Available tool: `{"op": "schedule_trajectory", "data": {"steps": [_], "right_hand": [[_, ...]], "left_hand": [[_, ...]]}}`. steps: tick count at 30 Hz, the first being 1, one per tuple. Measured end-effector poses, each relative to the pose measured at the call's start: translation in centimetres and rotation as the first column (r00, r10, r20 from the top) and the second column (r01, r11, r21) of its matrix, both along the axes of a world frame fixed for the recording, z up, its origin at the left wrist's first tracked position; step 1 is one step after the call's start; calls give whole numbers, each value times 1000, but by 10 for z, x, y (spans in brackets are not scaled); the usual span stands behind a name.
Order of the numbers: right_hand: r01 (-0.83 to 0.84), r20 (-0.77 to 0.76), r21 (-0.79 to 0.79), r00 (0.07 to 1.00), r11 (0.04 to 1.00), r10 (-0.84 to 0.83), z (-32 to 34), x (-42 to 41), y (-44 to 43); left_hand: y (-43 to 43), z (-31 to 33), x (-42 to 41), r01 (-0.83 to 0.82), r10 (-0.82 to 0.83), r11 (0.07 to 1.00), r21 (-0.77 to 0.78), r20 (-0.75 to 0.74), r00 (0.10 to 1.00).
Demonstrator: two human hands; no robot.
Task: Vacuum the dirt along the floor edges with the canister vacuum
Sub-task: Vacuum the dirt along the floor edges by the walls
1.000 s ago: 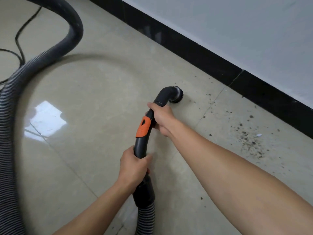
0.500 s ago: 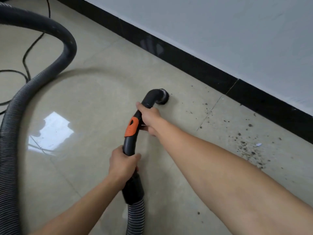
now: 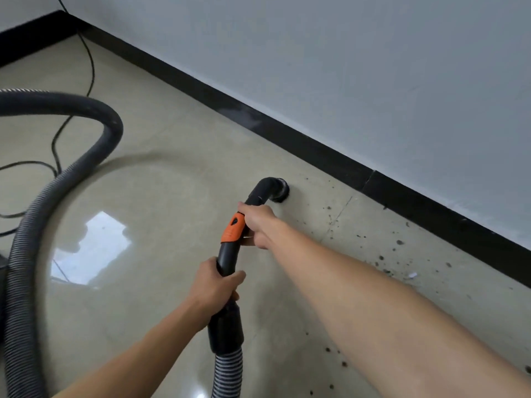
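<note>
The right hand was curled round the black rigid plastic vacuum wand, fingers wrapped beside the orange plastic collar. Behind it, nearer the body, the left hand gripped the same tube just above the cuff where the ribbed grey flexible hose joined. Just beyond the right hand the wand bent down into a round black brush nozzle, set on the glossy beige tiled floor a little short of the black skirting board. To the right of that hand lay scattered dark specks of dirt, close along the skirting. Off to the left of both hands the hose looped wide, with a thin black cable beyond it.

The wand looked stiff and light, and smooth enough to twist in a loose grip. A two-handed hold suited it, the front hand steering and the rear hand taking the drag. The hose seemed springy and likely to tug sideways.
</note>
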State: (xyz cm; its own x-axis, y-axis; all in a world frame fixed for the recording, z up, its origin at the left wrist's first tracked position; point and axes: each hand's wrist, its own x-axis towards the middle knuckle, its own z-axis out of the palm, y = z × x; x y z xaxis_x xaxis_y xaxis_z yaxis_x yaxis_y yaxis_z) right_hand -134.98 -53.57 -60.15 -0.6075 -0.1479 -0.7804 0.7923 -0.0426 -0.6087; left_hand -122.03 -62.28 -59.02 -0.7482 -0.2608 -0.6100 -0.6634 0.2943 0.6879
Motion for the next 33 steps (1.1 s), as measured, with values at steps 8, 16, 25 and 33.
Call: {"op": "schedule_trajectory", "data": {"steps": [8, 16, 25, 33], "right_hand": [[121, -88, 192, 990, 974, -106, -10, -57, 32], [-67, -194, 196, 975, 978, 105, -6, -119, -57], [52, -199, 224, 980, 973, -7, -23, -124, -31], [237, -212, 158, 956, 959, -201, -30, -49, 54]], "left_hand": [[28, -26, -64, 52, -49, 983, 177, -23, 999], [-24, -26, -120, -196, 219, 951, 238, -76, 973], [-14, -26, -128, -101, 100, 938, 333, 20, 995], [32, -34, -76, 162, -170, 942, 293, 3, 985]]}}
